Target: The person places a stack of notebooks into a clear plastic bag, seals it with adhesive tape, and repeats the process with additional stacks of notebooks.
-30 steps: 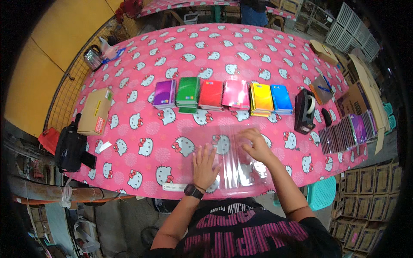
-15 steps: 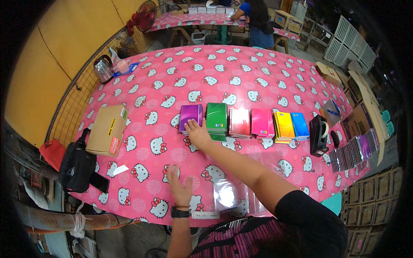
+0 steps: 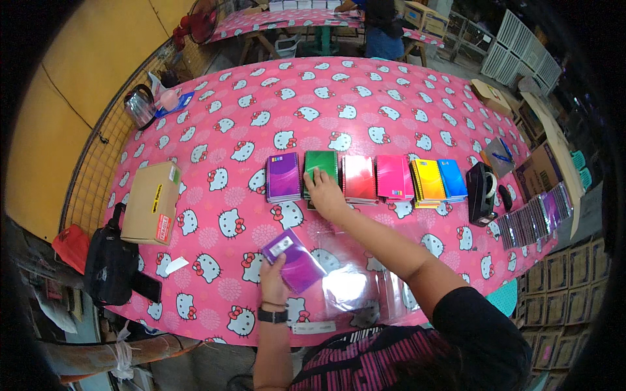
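Observation:
My left hand [image 3: 272, 280] grips a purple notebook [image 3: 297, 266] by its left edge, low over the table's near side. A pale label shows near the notebook's upper end. My right hand [image 3: 326, 195] reaches across to the stack of green spiral notebooks [image 3: 321, 161], its fingers apart on the top cover. To the left of that stack are purple notebooks [image 3: 282, 177]. Rightward in the same row come red notebooks [image 3: 359, 177], pink notebooks [image 3: 392, 176], yellow notebooks [image 3: 427, 180] and blue notebooks [image 3: 451, 178]. Clear plastic sheets [image 3: 355, 287] lie beneath my right forearm.
A cardboard box [image 3: 151, 202], a black bag [image 3: 104, 260] and a phone [image 3: 147, 287] lie at the left. A kettle [image 3: 139, 106] stands far left. At the right are a black tape dispenser [image 3: 480, 195] and a row of packed notebooks [image 3: 531, 218]. Another person [image 3: 383, 32] is at the far table.
A purple notebook is now in my left hand, which was empty. My right hand has moved from the purple stack right to the green one. The view has shifted slightly.

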{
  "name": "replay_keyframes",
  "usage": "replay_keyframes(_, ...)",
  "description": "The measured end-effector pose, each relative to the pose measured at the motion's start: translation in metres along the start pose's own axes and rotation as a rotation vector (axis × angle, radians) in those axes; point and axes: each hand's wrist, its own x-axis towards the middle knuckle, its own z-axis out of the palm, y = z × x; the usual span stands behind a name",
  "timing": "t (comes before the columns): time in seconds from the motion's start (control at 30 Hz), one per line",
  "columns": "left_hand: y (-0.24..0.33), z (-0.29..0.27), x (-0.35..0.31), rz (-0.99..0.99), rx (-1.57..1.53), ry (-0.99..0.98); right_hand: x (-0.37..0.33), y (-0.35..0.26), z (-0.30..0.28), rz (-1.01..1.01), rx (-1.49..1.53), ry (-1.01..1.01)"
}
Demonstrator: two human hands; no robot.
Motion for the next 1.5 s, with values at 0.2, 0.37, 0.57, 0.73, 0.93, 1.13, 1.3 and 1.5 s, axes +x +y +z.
replay_keyframes(0.2,-0.032,0.014,-0.008,-0.182,-0.302,-0.040,-0.003,0.002,-0.055,0.114,0.434,-0.100)
replay_keyframes(0.37,-0.027,0.059,-0.008,-0.102,-0.349,-0.036,-0.077,0.004,-0.097,0.482,1.054,0.089)
replay_keyframes(0.57,-0.048,0.060,-0.007,-0.059,0.072,-0.053,-0.106,0.036,-0.131,0.478,0.847,-0.757)
replay_keyframes(0.73,-0.074,0.072,-0.014,-0.074,0.465,-0.120,-0.072,0.071,-0.082,0.143,0.162,-0.187)
replay_keyframes(0.93,-0.106,0.049,-0.003,-0.063,0.463,-0.106,-0.043,0.053,-0.055,0.147,0.015,-0.243)
replay_keyframes(1.13,-0.115,0.040,0.004,-0.035,0.471,-0.153,-0.040,0.067,-0.048,0.227,0.196,-0.186)
replay_keyframes(1.3,-0.102,0.042,0.000,-0.063,0.678,-0.101,-0.081,0.098,-0.094,0.635,1.115,0.181)
replay_keyframes(1.5,-0.099,0.048,-0.008,-0.097,0.191,-0.192,-0.209,0.020,-0.111,0.809,1.089,-0.332)
